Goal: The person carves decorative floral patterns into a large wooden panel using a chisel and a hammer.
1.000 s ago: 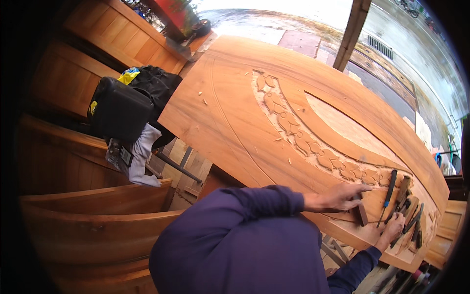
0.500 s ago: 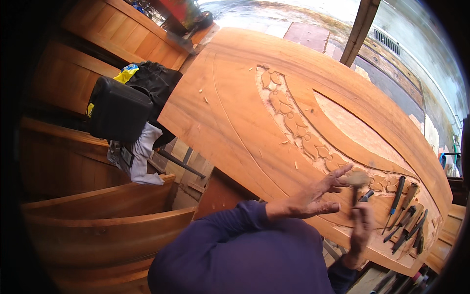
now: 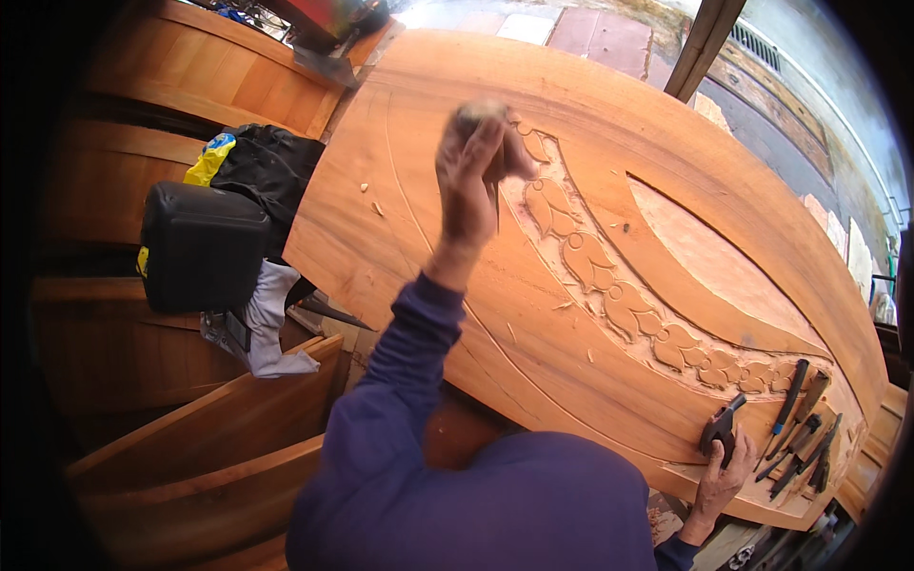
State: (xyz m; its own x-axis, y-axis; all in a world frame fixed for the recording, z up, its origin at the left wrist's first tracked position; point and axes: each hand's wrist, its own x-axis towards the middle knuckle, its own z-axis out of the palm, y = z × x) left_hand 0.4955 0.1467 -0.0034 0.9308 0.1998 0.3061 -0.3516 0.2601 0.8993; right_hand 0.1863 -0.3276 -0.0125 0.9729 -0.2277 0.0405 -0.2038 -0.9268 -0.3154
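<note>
A large carved wooden panel (image 3: 590, 381) lies before me, with a band of leaf-and-flower carving (image 3: 581, 262) sunk into it. My left hand (image 3: 468, 190) is raised at the upper end of this band, its fingers closed round a blurred, tan-ended tool (image 3: 479, 111) whose kind I cannot make out. Near the panel's lower right edge, my right hand (image 3: 721, 481) has its fingers on a black tool (image 3: 719, 430) with a grey tubular nose. Right beside it lie several carving chisels (image 3: 804, 443), some wooden-handled, one with a black and blue handle.
Wood chips (image 3: 567, 305) are scattered on the panel. To the left are a black plastic case (image 3: 205, 247), a black bag (image 3: 271, 171) and a pale cloth (image 3: 276, 324). Wooden boards (image 3: 190, 438) stand below them. A wooden post (image 3: 703, 52) rises beyond the panel's far edge.
My left hand has swung up and left with the tan-ended tool, which was by my right hand. My right hand has moved down and right, onto the black tool. The view has shifted slightly.
</note>
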